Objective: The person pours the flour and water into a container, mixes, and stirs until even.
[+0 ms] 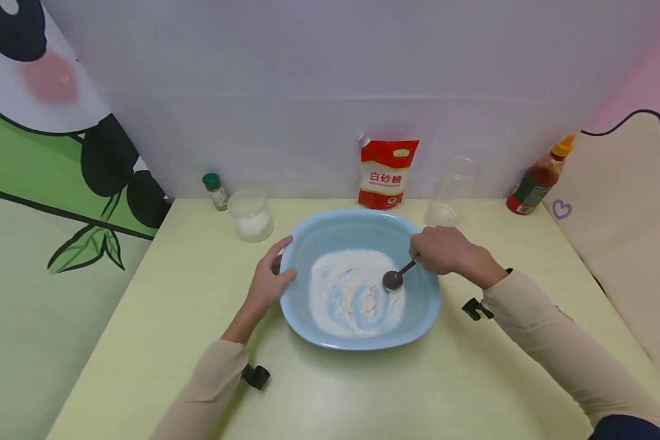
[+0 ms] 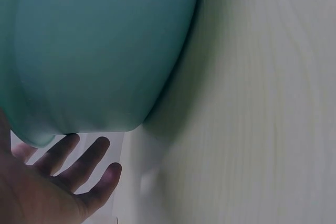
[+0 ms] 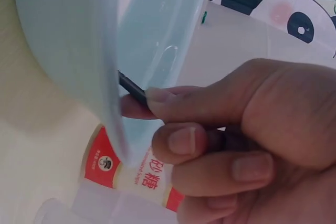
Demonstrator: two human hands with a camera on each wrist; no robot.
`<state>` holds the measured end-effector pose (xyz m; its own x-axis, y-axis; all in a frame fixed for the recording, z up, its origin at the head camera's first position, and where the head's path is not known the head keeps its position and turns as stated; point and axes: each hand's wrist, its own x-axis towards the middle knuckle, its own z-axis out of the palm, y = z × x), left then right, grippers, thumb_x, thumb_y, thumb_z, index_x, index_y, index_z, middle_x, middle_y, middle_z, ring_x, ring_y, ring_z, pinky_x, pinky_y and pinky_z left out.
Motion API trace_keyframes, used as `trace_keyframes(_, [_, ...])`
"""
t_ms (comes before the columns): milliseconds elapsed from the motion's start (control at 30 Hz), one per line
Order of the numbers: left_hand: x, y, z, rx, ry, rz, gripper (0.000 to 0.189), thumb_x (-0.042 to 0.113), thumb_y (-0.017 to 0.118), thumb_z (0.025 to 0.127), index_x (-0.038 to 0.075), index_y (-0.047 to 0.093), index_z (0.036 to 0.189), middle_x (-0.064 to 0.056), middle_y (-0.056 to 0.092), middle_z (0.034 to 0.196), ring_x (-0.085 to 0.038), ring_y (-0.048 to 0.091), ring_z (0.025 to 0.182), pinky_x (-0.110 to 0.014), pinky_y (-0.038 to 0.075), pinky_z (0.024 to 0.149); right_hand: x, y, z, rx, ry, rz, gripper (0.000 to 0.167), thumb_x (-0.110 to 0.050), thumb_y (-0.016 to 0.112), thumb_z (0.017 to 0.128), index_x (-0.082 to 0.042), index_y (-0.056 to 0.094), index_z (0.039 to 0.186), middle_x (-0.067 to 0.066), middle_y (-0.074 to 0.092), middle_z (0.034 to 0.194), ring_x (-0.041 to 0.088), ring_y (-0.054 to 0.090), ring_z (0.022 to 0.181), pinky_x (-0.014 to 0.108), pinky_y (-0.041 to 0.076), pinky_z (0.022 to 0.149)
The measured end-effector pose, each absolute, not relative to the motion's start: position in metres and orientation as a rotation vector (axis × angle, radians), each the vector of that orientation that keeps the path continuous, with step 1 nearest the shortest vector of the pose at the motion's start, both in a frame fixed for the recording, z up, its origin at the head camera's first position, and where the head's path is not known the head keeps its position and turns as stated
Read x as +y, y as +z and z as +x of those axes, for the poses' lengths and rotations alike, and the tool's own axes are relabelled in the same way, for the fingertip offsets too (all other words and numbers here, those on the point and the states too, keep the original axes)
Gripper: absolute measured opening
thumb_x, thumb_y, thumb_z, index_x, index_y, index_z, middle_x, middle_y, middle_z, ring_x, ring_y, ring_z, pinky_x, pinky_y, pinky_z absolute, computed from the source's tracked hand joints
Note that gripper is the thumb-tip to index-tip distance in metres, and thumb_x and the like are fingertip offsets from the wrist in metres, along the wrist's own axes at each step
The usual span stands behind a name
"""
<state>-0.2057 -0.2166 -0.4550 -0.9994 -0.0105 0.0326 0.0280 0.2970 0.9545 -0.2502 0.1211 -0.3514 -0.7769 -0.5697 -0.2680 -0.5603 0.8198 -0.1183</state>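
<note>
A light-blue plastic basin point(image 1: 357, 223) stands on the table, with a wet white mixture point(image 1: 335, 305) spread over its bottom and a small lump near the middle. My left hand point(image 1: 266, 284) holds the basin's left rim, thumb over the edge and fingers outside below it; the left wrist view shows those fingers point(image 2: 84, 166) spread against the outer wall. At the right rim, my right hand point(image 1: 445, 250) grips the handle of a dark spoon point(image 1: 393, 280), its round bowl down at the mixture. In the right wrist view thumb and forefinger pinch the dark handle point(image 3: 132, 88).
Behind the basin stands a red and white sugar bag point(image 1: 387, 174). A clear cup with white contents point(image 1: 252, 220) and a green-capped small jar point(image 1: 216, 191) are back left. Back right are an empty-looking clear cup point(image 1: 448, 195) and a yellow-capped sauce bottle point(image 1: 539, 177).
</note>
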Motion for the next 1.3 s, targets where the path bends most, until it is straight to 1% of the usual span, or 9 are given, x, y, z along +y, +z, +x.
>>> trace_keyframes(67, [-0.219, -0.456, -0.205, -2.492, -1.836, -0.001, 0.071, -0.002, 0.055, 0.084, 0.014, 0.043, 0.151, -0.031, 0.057, 0.136, -0.043, 0.061, 0.118, -0.045, 0.058, 0.086, 0.116, -0.354, -0.257, 2.732, -0.048, -0.88, 0.015, -0.006, 0.064, 0.09, -0.01, 0.078, 0.091, 0.002, 0.071, 0.077, 0.017, 0.056, 0.066, 0.026, 0.044, 0.055])
trace_keyframes(167, [-0.22, -0.458, -0.202, -2.481, -1.833, 0.027, 0.071, -0.002, 0.055, 0.084, 0.015, 0.043, 0.151, -0.031, 0.058, 0.135, -0.043, 0.062, 0.116, -0.045, 0.058, 0.085, 0.11, -0.359, -0.259, 2.716, -0.105, -0.912, 0.015, -0.007, 0.065, 0.091, -0.01, 0.079, 0.096, 0.002, 0.073, 0.082, 0.016, 0.057, 0.068, 0.026, 0.048, 0.058])
trace_keyframes(400, [-0.215, -0.462, -0.192, -2.486, -1.845, 0.04, 0.071, -0.003, 0.055, 0.083, 0.015, 0.045, 0.15, -0.031, 0.061, 0.13, -0.039, 0.065, 0.109, -0.041, 0.059, 0.081, 0.104, -0.368, -0.242, 2.555, -0.251, -1.034, 0.012, -0.009, 0.069, 0.09, -0.013, 0.08, 0.091, -0.002, 0.072, 0.081, 0.012, 0.054, 0.069, 0.024, 0.049, 0.063])
trace_keyframes(567, [-0.214, -0.46, -0.197, -2.473, -1.831, 0.011, 0.072, -0.004, 0.055, 0.082, 0.016, 0.045, 0.15, -0.031, 0.062, 0.129, -0.039, 0.065, 0.108, -0.04, 0.059, 0.08, 0.104, -0.364, -0.235, 2.463, -0.272, -1.089, 0.011, -0.01, 0.072, 0.089, -0.014, 0.081, 0.092, -0.006, 0.074, 0.085, 0.006, 0.059, 0.075, 0.023, 0.052, 0.069])
trace_keyframes(700, [-0.215, -0.458, -0.201, -2.47, -1.829, 0.0, 0.072, -0.004, 0.056, 0.082, 0.015, 0.045, 0.15, -0.031, 0.062, 0.129, -0.04, 0.065, 0.109, -0.041, 0.059, 0.081, 0.112, -0.359, -0.237, 2.444, -0.242, -1.04, 0.011, -0.008, 0.071, 0.088, -0.013, 0.081, 0.088, -0.006, 0.072, 0.083, 0.007, 0.06, 0.074, 0.023, 0.053, 0.067])
trace_keyframes(800, [-0.215, -0.458, -0.203, -2.473, -1.829, -0.01, 0.072, -0.004, 0.056, 0.082, 0.015, 0.044, 0.151, -0.032, 0.062, 0.129, -0.04, 0.065, 0.11, -0.041, 0.059, 0.081, 0.121, -0.356, -0.242, 2.497, -0.188, -0.961, 0.012, -0.007, 0.069, 0.089, -0.014, 0.079, 0.086, -0.005, 0.07, 0.082, 0.01, 0.058, 0.073, 0.024, 0.051, 0.064])
trace_keyframes(967, [-0.216, -0.46, -0.205, -2.472, -1.828, -0.019, 0.072, -0.003, 0.056, 0.082, 0.015, 0.044, 0.151, -0.031, 0.061, 0.131, -0.041, 0.064, 0.111, -0.042, 0.059, 0.082, 0.129, -0.356, -0.256, 2.671, -0.12, -0.907, 0.013, -0.007, 0.066, 0.09, -0.013, 0.078, 0.089, -0.001, 0.069, 0.08, 0.016, 0.054, 0.072, 0.027, 0.046, 0.061])
trace_keyframes(1233, [-0.215, -0.459, -0.203, -2.464, -1.833, -0.015, 0.072, -0.003, 0.055, 0.082, 0.014, 0.044, 0.151, -0.032, 0.061, 0.13, -0.041, 0.064, 0.111, -0.04, 0.059, 0.081, 0.112, -0.362, -0.258, 2.696, -0.146, -0.933, 0.013, -0.008, 0.067, 0.09, -0.012, 0.079, 0.096, 0.0, 0.072, 0.084, 0.017, 0.055, 0.073, 0.027, 0.049, 0.061])
trace_keyframes(1300, [-0.215, -0.458, -0.202, -2.466, -1.831, -0.014, 0.072, -0.003, 0.055, 0.082, 0.013, 0.044, 0.151, -0.032, 0.061, 0.13, -0.041, 0.064, 0.112, -0.041, 0.059, 0.082, 0.106, -0.364, -0.256, 2.661, -0.169, -0.971, 0.013, -0.008, 0.067, 0.09, -0.013, 0.079, 0.093, -0.001, 0.072, 0.083, 0.016, 0.055, 0.072, 0.026, 0.048, 0.062])
